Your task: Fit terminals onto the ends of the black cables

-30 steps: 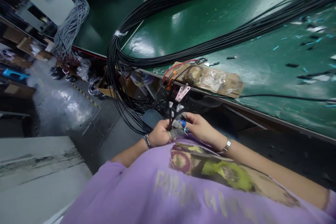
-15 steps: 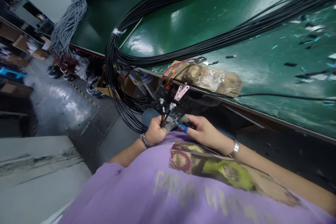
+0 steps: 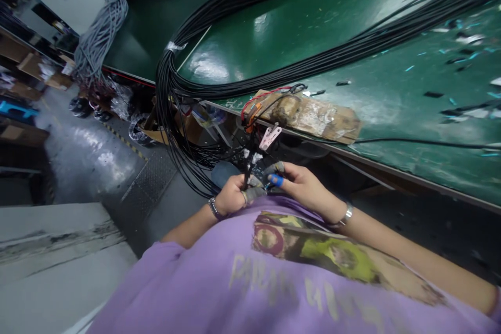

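My left hand (image 3: pixel 231 197) is closed in a fist around a few thin black cable ends (image 3: pixel 247 167) that stick up with white tips. My right hand (image 3: pixel 301 188) pinches at the same cable ends from the right, fingers curled, with grey and blue finger covers on the fingertips. Both hands sit close to my chest, below the edge of the green table (image 3: pixel 352 47). A thick bundle of black cables (image 3: pixel 172 94) loops over the table's edge and hangs down beside my hands.
A taped cardboard pad (image 3: pixel 317 115) with red and black wires and a pink clip (image 3: pixel 271 136) sits on the table's front edge. A grey cable bundle (image 3: pixel 97 42) hangs at the far left. Cut bits litter the table at right. Grey floor lies at left.
Both hands have shifted slightly up and left while staying closed on the cable ends. The view has tilted a little.
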{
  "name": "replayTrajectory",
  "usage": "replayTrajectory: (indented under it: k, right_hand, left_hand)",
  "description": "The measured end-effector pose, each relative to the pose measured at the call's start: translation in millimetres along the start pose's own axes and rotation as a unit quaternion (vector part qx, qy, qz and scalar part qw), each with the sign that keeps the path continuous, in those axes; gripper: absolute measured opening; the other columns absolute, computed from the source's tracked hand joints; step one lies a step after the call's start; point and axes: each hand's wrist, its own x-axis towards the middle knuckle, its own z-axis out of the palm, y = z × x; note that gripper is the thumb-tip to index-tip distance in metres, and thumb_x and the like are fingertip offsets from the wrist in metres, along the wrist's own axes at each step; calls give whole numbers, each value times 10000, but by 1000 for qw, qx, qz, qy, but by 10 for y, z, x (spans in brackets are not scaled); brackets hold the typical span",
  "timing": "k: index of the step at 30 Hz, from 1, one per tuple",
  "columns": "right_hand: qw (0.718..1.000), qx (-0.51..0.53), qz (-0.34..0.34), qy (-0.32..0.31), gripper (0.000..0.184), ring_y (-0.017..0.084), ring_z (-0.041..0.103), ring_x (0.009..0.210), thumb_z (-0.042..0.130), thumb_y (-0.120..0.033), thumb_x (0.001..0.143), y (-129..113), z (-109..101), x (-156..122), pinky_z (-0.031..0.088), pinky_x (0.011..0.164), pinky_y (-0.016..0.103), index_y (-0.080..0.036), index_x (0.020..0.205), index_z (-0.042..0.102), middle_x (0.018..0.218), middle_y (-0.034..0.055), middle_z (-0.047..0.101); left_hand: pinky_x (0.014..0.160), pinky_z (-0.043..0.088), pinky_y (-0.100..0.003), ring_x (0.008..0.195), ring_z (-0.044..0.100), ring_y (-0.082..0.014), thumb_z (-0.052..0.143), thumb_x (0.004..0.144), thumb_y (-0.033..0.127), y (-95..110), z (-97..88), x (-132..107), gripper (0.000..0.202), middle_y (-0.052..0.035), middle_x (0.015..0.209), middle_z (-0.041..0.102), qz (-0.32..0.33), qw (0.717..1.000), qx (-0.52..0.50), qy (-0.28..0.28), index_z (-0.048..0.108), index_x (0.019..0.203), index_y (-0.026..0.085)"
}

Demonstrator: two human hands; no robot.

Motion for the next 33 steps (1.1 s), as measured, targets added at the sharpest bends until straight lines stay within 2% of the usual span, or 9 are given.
replayTrajectory:
  k: [3,6,10,13,16,18,22,28,33]
  right_hand:
    - [1000,-12,-13,-17,295,161,548,620,595,-489,754,19,48,-8,494,631,299,-197,716,591,670,14,627]
    - [999,-30,-25,-17,250,166,560,656,578,-437,773,83,75,-18,498,665,305,-190,751,607,718,21,647]
    - [999,-32,-19,25,228,180,573,706,567,-414,787,114,37,-25,501,693,318,-190,788,611,762,30,655]
    - [997,-51,-33,56,234,177,558,691,559,-426,794,28,4,-36,491,666,306,-198,771,609,742,30,644]
    - [997,-63,-22,49,273,161,522,622,567,-456,774,-90,17,-46,468,593,279,-200,683,586,664,19,615]
    - [998,-53,-5,38,268,154,507,595,576,-450,754,-134,47,-43,459,574,273,-199,661,575,630,9,598]
    - [999,-34,1,19,202,152,509,591,547,-383,738,-107,101,-27,456,576,276,-197,667,580,624,-1,589]
    - [987,-135,-82,0,59,155,516,607,520,-199,667,-24,108,-52,426,587,270,-202,613,542,620,1,565]
    - [984,-158,-65,57,147,156,516,615,512,-308,789,-35,81,-58,432,586,267,-202,691,540,665,19,585]
  left_hand:
    - [337,256,-161,319,353,-26,741,594,561,-66,-39,23,479,65,434,470,2,1000,-19,12,511,646,145]
    - [337,275,-151,323,397,-30,742,602,549,-106,-24,51,468,66,463,505,13,998,-25,58,518,695,149]
    - [367,330,-153,344,415,-26,797,527,511,-51,32,61,477,77,483,503,48,991,-23,121,531,685,149]
    - [368,327,-159,347,404,-23,794,536,504,-25,39,52,458,74,493,493,54,989,-13,137,531,643,144]
    - [390,341,-168,377,409,-33,789,557,482,-51,32,44,423,72,498,487,60,986,9,155,552,665,149]
    - [455,390,-179,447,445,-50,796,558,461,-75,35,42,401,58,523,509,77,982,32,168,567,671,151]
    - [577,443,-207,576,499,-86,796,558,452,-102,51,42,380,26,583,555,95,980,63,164,589,666,153]
    - [503,398,-192,493,448,-68,738,645,439,-106,38,47,327,54,520,498,104,977,47,181,597,753,164]
    - [472,377,-189,459,426,-55,762,612,445,-109,38,61,364,63,513,488,98,982,21,159,574,745,163]
